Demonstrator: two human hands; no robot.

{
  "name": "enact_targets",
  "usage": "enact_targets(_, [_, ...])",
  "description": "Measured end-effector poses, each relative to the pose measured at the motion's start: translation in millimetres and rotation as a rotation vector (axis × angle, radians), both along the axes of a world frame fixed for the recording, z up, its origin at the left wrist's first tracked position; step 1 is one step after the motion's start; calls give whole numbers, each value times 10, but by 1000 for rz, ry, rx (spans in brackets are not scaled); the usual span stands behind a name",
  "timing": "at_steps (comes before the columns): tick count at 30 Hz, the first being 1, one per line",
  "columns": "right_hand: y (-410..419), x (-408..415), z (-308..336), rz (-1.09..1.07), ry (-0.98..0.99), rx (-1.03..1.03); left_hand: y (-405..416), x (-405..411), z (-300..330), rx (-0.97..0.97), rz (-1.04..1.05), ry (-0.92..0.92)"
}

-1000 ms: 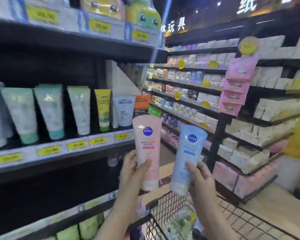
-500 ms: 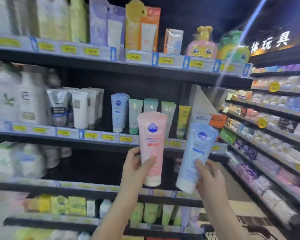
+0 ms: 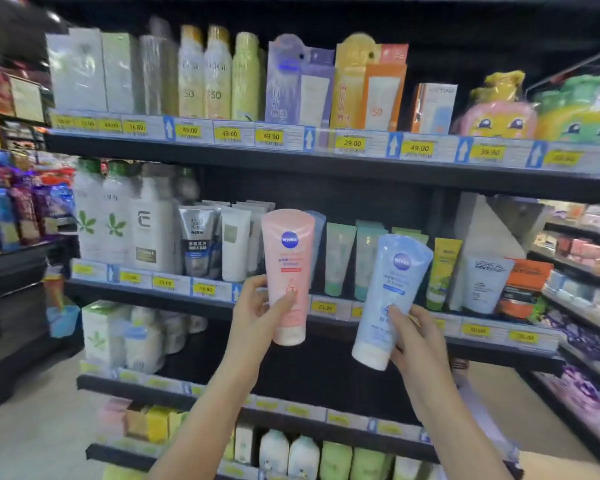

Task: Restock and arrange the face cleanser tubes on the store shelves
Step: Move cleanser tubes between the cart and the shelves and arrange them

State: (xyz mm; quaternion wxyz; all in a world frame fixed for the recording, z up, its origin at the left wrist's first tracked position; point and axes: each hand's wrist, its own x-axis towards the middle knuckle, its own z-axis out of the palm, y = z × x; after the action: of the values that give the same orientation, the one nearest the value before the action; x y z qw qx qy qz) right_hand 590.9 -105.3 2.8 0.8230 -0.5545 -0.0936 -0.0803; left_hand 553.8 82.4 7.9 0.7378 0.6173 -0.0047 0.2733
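Black store shelves (image 3: 326, 168) straight ahead, several tiers deep, yellow price tags (image 3: 352, 143) lining every front edge. Pale floor (image 3: 32, 427) down at lower left, more stocked racks running off to the right. Top tier: white boxes (image 3: 78, 69), yellow spray cans (image 3: 204, 72), a purple pack (image 3: 300, 81), an orange pack (image 3: 371, 81), cartoon-faced packs (image 3: 499, 116) at the far right. Middle tier: white bottles (image 3: 118, 223) on the left, then a grey tube (image 3: 198, 244), white tubes (image 3: 236, 247), green tubes (image 3: 340, 258), a yellow tube (image 3: 444, 271), an orange box (image 3: 523, 289). Up front, left hand (image 3: 257, 306) gripping the pink tube (image 3: 288, 271), cap down, thumb across its face, held upright just before the middle tier and covering a blue tube (image 3: 319, 237) standing behind. Right hand (image 3: 416, 337) curled round the blue cleanser tube (image 3: 388, 299), tilted slightly, cap down, blocking part of the green row.
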Motion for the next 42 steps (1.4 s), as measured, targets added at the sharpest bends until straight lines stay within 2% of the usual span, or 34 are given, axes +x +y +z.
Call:
enact_targets(12, [770,649,195,-114,-71,-112,757,761,315,184,12,-55])
enact_targets(19, [987,938,278,-170,-117,-139,980,1151,311,413,140,-40])
enact_targets(31, [1046,1248,222,-175,-150,-335,1047,1413,112,772,275,138])
enact_targets(42, [1035,1342,154,-180,-139,-512,1037,1395,50,980,355,274])
